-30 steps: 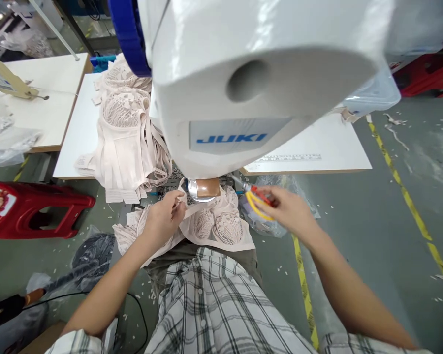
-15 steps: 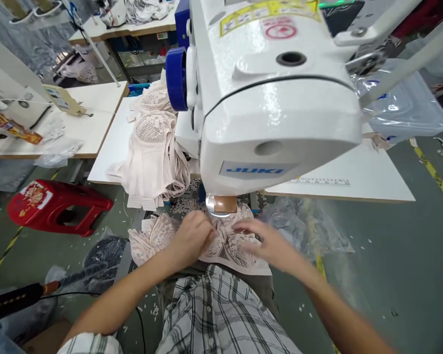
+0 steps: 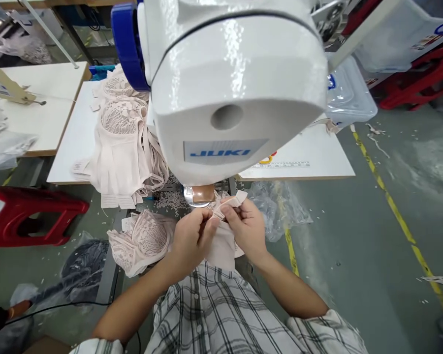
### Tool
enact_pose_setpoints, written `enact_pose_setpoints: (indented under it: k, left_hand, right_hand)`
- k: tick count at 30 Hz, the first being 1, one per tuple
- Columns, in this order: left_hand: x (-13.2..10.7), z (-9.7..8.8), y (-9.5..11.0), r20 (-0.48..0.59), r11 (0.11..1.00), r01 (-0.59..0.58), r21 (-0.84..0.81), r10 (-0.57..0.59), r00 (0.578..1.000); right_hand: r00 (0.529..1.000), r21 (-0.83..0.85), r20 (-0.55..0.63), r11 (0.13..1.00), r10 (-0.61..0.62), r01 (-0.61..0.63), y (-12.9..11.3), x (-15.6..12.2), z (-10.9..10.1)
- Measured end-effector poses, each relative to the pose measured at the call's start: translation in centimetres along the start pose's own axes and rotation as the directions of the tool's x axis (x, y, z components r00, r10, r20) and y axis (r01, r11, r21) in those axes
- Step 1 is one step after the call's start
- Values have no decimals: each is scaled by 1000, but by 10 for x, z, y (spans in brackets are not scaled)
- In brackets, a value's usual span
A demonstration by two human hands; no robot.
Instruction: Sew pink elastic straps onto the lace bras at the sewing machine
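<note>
Just below the head of a white sewing machine (image 3: 239,69), both hands hold one pale pink lace bra (image 3: 221,246). My left hand (image 3: 192,236) is closed on its fabric, thumb against the fingers. With thumb and fingers, my right hand (image 3: 245,228) pinches the bra's band end, where a small pale tab (image 3: 239,197) sticks out above. The needle area is hidden behind the machine head and a brown-covered guard (image 3: 203,193). Left of my left hand lies another lace bra (image 3: 143,238), touched by neither hand's fingers.
A tall pile of pale bras (image 3: 121,142) lies on the white table (image 3: 72,142) at left. A ruler (image 3: 280,164) is on the table's right part. Clear plastic bags (image 3: 276,206) hang below it. A red stool (image 3: 33,216) stands at left, a lidded clear bin (image 3: 350,93) at right.
The view has shifted closer and to the right. My right hand, earlier with loose fingers over the bra, now pinches its band end. The bra is lifted and folded between both hands.
</note>
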State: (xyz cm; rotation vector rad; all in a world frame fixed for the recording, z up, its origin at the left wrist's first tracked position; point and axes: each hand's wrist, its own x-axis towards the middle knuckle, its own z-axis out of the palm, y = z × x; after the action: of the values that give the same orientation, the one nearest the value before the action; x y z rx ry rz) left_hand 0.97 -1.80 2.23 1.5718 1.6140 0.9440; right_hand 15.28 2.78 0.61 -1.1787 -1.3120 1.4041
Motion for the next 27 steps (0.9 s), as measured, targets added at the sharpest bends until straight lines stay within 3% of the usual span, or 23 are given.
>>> enact_pose_setpoints:
  k: [3,5,7,10,12,15,18,21,24,27]
  left_hand:
    - [1,0,-7,-47,963,-167,212,181,982]
    - [5,1,-9,-79,934,-232,270,262,962]
    - [9,2,-6,-105,962,-195,193,218,970]
    - [13,1,1,-102,1000,-18,-4,17,995]
    - [13,-4,1,-107,999,36,-6,-36,994]
    - [12,-14,-6,-143,986,10,166,14,990]
    - [15,-20,-15,-122,910,-150,385,211,970]
    - [20,-22,-19,-98,785,-271,556,386,917]
    - [26,-24,-19,-115,720,-240,651,407,906]
    - [29,-26,-17,-114,714,-210,668,377,919]
  right_hand:
    - [999,16,49,1000,-6,5,-6,8,-1]
    - [998,0,62,999,-33,33,-7,12,-2]
    - [996,-18,63,998,-66,67,-8,16,-3]
    - [994,-83,67,992,-91,96,-11,25,-5]
    - [991,-189,57,973,-120,129,-15,34,-7]
    - [987,-347,63,924,-150,163,-20,52,-10]
    - [981,-381,136,907,-139,181,-22,72,-12]
    - [962,-348,206,905,-181,244,-19,90,-10]
    - [946,-375,247,880,-208,291,-17,105,-6]
    - [938,-434,262,840,-227,325,-16,113,-3]
